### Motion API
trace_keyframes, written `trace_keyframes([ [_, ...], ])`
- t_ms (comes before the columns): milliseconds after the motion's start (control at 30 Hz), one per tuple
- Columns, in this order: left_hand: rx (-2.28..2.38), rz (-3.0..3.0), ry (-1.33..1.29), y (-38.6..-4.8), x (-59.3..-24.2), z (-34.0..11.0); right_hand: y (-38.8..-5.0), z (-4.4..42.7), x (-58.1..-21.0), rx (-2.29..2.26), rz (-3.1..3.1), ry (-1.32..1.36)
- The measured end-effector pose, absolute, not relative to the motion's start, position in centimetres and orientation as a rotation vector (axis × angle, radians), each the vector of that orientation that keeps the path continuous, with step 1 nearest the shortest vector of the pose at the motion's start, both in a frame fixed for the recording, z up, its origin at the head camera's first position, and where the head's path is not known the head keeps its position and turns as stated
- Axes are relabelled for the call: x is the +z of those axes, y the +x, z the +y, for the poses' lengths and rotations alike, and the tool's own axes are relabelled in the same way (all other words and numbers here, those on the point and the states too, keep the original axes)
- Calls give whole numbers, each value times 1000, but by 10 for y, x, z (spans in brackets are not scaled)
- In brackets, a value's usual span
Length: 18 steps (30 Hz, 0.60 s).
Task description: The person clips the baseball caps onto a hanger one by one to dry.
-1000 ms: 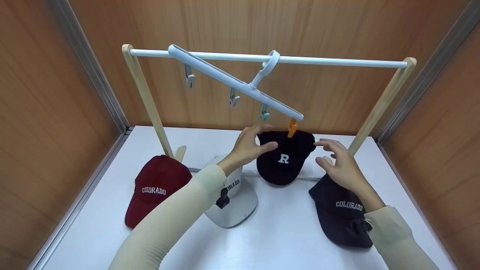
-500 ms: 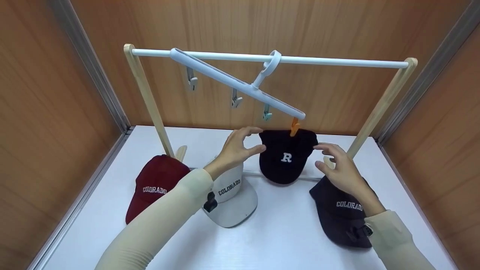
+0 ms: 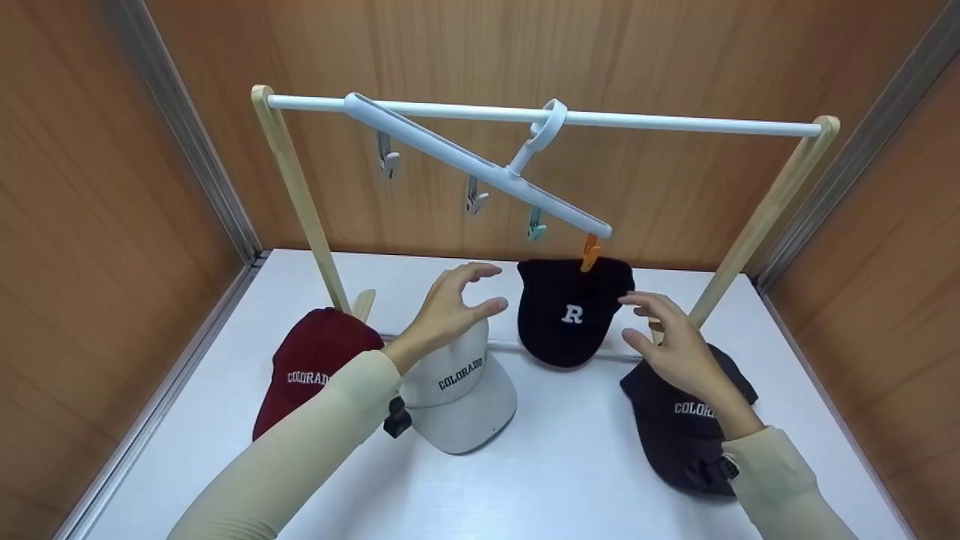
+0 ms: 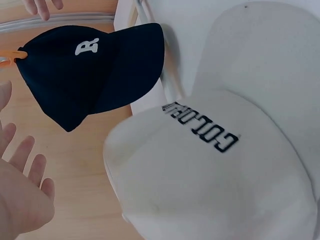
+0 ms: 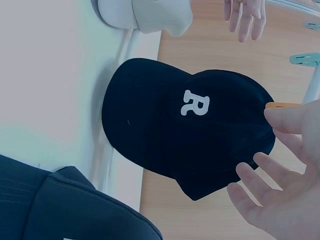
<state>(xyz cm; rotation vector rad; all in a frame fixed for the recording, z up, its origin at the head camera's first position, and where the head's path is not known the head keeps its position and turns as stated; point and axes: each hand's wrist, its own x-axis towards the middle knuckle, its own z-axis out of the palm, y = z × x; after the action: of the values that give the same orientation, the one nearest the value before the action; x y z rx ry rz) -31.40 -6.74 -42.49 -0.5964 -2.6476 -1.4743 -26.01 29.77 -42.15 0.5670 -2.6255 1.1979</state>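
A black cap with a white R (image 3: 559,330) hangs from an orange clip (image 3: 590,253) at the low right end of a tilted white hanger (image 3: 457,159). My left hand (image 3: 448,309), fingers spread and holding nothing, is above the white cap (image 3: 459,382), left of the black cap. On the other side, my right hand (image 3: 675,349) has its fingers loosely bent beside the black cap's right edge, with nothing held. In the right wrist view the black cap (image 5: 165,120) hangs beside my right fingers; whether they touch it I cannot tell.
The hanger hooks over a white rod (image 3: 690,122) on a wooden-legged rack. Its other clips, such as the green clip (image 3: 535,227), hold nothing. A red cap (image 3: 319,352) lies at left, a dark Colorado cap (image 3: 667,427) at right under my right forearm. Wooden walls enclose the table.
My left hand has moved left and slightly down, away from the black cap. My right hand has shifted slightly down and left. The hanger and black cap have swung only slightly.
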Motion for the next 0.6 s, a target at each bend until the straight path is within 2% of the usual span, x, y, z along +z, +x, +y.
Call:
trace_keyframes([
  [600,-1505,-2646,-427,-302,-438,-110,-254,285,-427,1259,-2611,620],
])
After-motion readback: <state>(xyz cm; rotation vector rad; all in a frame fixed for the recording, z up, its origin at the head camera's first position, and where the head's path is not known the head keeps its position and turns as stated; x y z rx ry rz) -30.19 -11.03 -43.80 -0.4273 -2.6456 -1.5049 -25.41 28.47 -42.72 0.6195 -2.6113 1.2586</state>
